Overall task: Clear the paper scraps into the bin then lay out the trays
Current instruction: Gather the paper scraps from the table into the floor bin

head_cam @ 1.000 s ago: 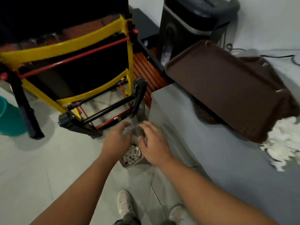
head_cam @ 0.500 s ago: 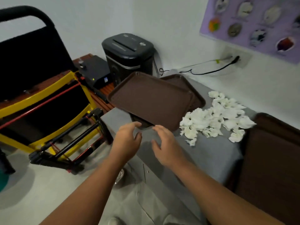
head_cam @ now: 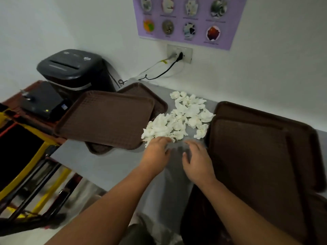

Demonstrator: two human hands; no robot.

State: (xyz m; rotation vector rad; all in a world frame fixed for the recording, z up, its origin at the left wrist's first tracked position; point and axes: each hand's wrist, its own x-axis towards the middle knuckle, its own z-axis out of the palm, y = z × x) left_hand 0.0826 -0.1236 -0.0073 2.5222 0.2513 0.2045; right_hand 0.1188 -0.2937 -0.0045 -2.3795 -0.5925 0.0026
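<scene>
A pile of crumpled white paper scraps [head_cam: 184,117] lies on the grey table [head_cam: 109,167] between two stacks of brown trays. The left tray stack [head_cam: 106,119] overhangs the table's left edge, and the right tray stack [head_cam: 256,156] covers the table's right side. My left hand [head_cam: 156,153] reaches with relaxed fingers to the near edge of the pile and touches the closest scraps. My right hand [head_cam: 199,160] hovers just right of it, over bare table beside the right stack, fingers loosely bent and holding nothing. The bin is not clearly in view.
A black paper shredder [head_cam: 72,69] stands at the back left, with a small black device [head_cam: 42,99] beside it. A yellow and black folding frame [head_cam: 26,165] stands on the floor to the left. A wall socket with cables [head_cam: 179,54] is behind the scraps.
The view has swung up from the floor bin to the table. Both hands have left the bin and moved forward to the near edge of the scrap pile.
</scene>
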